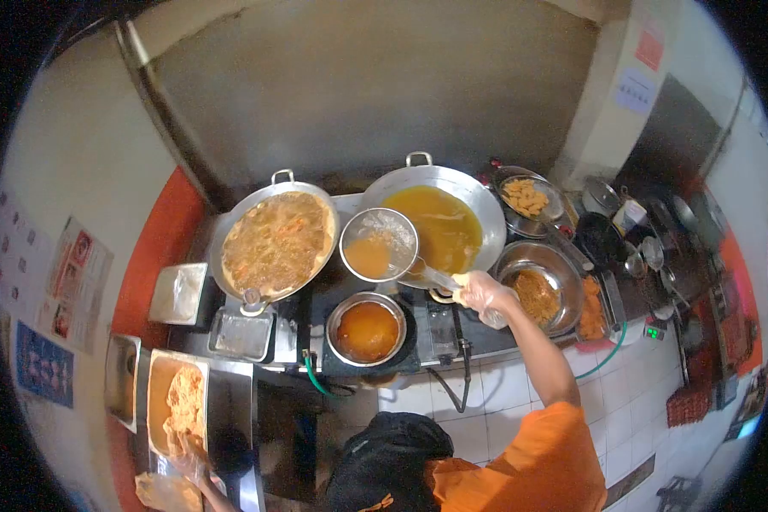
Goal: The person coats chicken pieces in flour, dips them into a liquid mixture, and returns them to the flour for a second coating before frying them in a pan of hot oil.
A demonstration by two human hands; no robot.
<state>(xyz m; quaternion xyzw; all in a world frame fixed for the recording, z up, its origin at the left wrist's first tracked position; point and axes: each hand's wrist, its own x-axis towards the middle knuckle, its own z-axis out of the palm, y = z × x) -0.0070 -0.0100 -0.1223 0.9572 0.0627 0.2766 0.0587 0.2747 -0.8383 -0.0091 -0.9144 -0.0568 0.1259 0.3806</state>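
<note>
Over the stove, one round strainer (379, 245) is held level between two wide metal pans, its rim overlapping the near-left edge of the right pan (492, 213). The strainer has a shiny metal rim, a wide round bowl with a tan-brown patch low in it, and a long handle slanting down to the right. At the handle's end the right hand (485, 296), in a clear plastic glove, has its fingers closed in a grip, with something pale yellow at the fingertips. The right pan contains yellow-green oil; the left pan (329, 271) is full of bubbling, foamy oil with several orange-brown bits, too many and too blurred to count. One smaller pot (331, 334) of dark amber liquid sits in front, between the two. On the left are four rectangular metal trays, one of them a deep tray (155, 420) with pale, coated pieces (186, 399) heaped together. The left hand (189, 461), also gloved, reaches to the near end of these; how far its fingers are open, and whether they hold a piece, cannot be told. To the right are one steel bowl (572, 317) of brown crumbs and one batch of golden fried pieces (525, 196).
</note>
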